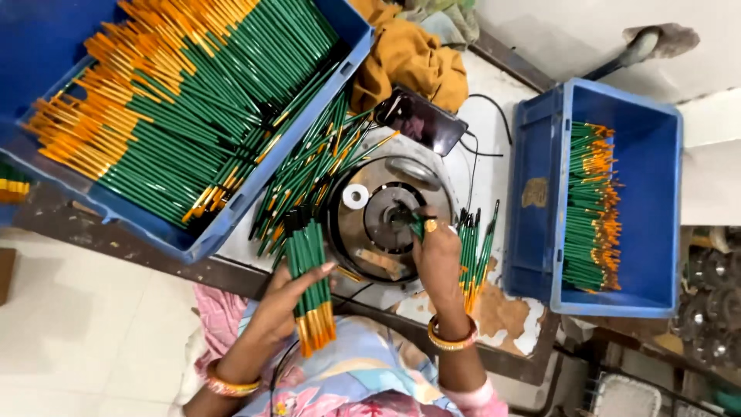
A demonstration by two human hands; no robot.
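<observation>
A: Left hand (289, 297)?
B: Its grip wraps a bundle of green brushes (311, 282); the full blue crate (202, 232) sits up-left of it.
A: Right hand (437, 259)?
B: Pinching one brush (418, 225) at the round metal machine (384, 218). I'd judge the loosely held bundle could fan out and spill off the table (494, 309)

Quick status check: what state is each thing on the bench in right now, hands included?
Left hand: closed around a brush bundle.
Right hand: holding one brush at the round machine.
Left crate: nearly full of brushes.
Right crate: partly filled.
Phone: screen dark.
Cloth: crumpled.
</observation>
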